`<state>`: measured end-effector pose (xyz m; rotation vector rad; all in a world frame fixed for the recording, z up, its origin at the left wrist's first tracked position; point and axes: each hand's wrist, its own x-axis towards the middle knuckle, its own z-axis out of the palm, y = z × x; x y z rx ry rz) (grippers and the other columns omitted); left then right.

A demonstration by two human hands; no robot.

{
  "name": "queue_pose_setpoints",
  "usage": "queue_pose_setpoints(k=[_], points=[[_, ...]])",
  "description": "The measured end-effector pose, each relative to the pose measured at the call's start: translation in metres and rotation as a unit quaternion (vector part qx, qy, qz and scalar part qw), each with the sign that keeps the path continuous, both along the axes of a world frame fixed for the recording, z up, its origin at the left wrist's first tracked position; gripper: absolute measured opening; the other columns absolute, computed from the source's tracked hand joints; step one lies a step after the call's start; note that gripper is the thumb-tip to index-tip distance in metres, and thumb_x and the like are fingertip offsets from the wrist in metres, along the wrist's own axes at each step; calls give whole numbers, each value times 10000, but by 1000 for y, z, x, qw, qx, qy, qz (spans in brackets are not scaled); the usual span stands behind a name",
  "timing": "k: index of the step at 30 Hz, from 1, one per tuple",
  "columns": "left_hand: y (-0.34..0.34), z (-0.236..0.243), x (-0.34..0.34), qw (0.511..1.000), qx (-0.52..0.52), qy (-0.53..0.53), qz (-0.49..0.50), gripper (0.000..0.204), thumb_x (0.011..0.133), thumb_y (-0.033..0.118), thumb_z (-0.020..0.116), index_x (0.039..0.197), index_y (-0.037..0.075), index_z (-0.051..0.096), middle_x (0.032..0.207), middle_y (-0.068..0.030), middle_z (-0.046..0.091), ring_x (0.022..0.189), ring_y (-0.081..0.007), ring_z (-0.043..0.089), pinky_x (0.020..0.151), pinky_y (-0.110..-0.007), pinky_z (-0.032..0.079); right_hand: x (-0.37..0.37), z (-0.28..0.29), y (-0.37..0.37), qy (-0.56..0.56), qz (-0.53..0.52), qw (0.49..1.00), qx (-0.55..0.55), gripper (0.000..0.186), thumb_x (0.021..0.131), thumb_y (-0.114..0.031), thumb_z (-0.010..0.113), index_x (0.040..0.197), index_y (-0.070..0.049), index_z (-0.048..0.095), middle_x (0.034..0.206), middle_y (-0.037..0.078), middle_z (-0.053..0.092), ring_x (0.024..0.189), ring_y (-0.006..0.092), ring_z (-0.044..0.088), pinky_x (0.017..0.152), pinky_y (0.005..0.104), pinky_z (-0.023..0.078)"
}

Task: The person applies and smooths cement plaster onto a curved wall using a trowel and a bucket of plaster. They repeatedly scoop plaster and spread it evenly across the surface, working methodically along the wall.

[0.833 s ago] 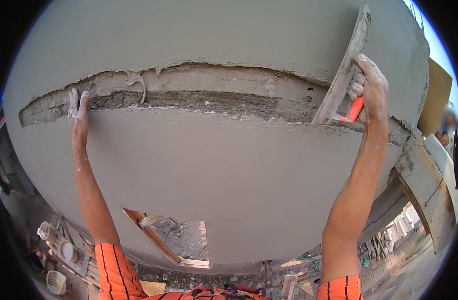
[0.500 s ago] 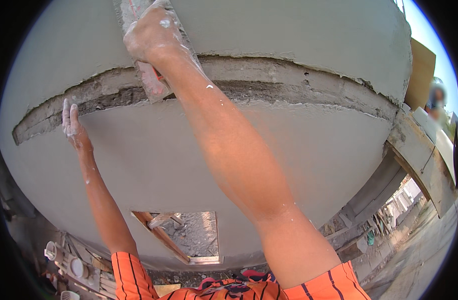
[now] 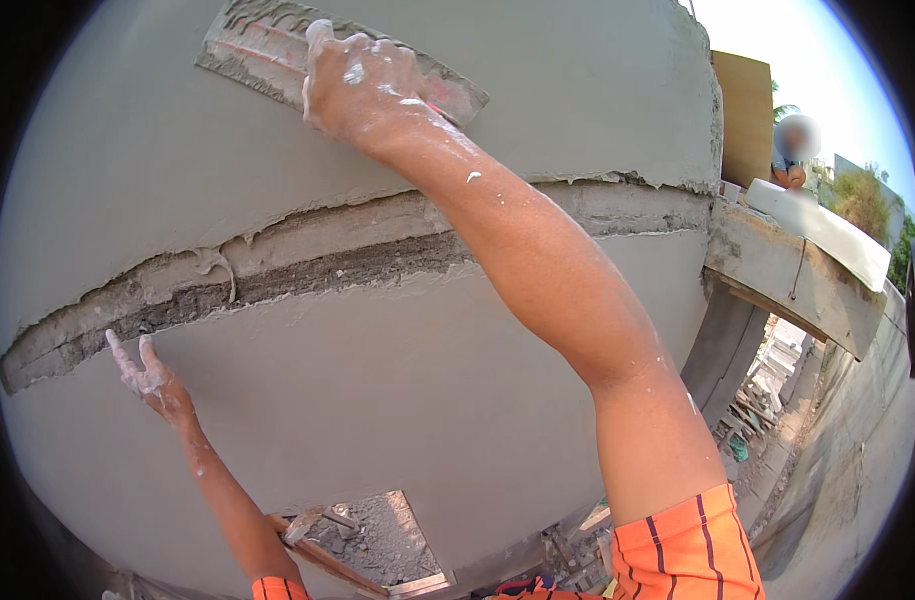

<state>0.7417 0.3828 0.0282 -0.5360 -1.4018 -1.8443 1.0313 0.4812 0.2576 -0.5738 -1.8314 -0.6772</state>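
My right hand (image 3: 366,85) grips a long rectangular plastering trowel (image 3: 258,48) whose back is smeared with wet mortar and shows reddish streaks. The trowel lies tilted against the smooth grey plastered wall (image 3: 378,370), above a recessed groove (image 3: 328,255). Rough bare concrete shows in that groove, which has ragged plaster edges. White plaster spots my knuckles and forearm. Lower on the left, my left hand (image 3: 156,382) is open, fingers stretched up by the groove's lower edge; whether they touch the wall I cannot tell. Nothing is in it.
Low in the wall, a wood-framed opening (image 3: 418,585) shows rubble behind it. At right, a concrete ledge (image 3: 798,275) juts out below a brown board (image 3: 743,115). Another person (image 3: 790,165) is beyond it. Debris (image 3: 758,400) lies on the ground below.
My right hand has swung the trowel off the groove to the upper wall, turning it from steep to slanting. The view has shifted right; my left hand sits lower in it, still open.
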Motion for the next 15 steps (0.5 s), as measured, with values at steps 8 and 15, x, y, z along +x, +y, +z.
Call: queue_pose_setpoints(k=[8,15], points=[[19,-21,-59,958,-219,23,184,543,970,452,375,1442,186,343,1497,-22,329,1410,-223,227,1086,-616,-18,167,63,106,212,-120,961,-132,511,956,-278,395,1406,-56,297,1445,268,280,1349,399,284,1081,527,280],[-5,-28,-100,878,-371,52,297,541,969,505,341,1430,223,364,1494,14,333,1415,-221,211,1067,-652,-7,382,91,253,342,-217,910,-91,427,788,-328,607,1085,-22,587,1075,213,637,1022,333,607,874,397,462]])
